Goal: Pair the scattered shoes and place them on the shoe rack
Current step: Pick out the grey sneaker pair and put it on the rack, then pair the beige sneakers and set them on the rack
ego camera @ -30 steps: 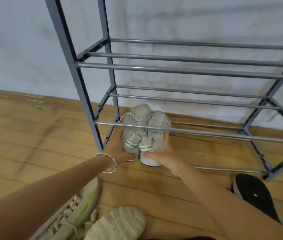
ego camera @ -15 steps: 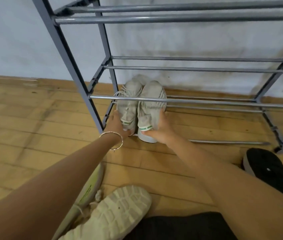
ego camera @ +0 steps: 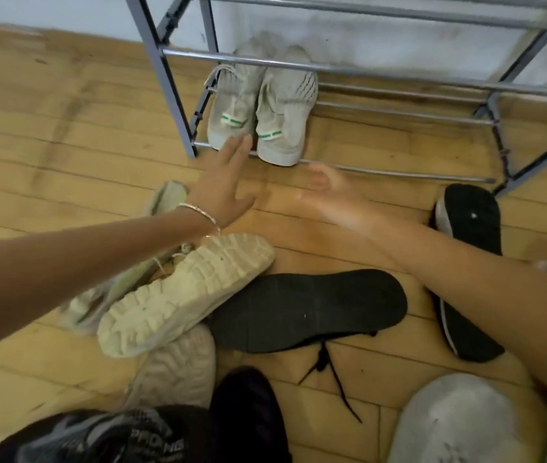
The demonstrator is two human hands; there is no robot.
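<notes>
The pair of grey knit sneakers is sitting side by side on the bottom rails at the left end of the shoe rack. The left hand is hovering flat, fingers straight, by their heels, and the blurred right hand is hanging loosely spread, both holding nothing. The cream chunky-soled sneaker is lying sole-up on the floor against a black shoe; it is likely light, with a stiff sole and soft upper, so gripping across the midsole or heel is looking safest.
</notes>
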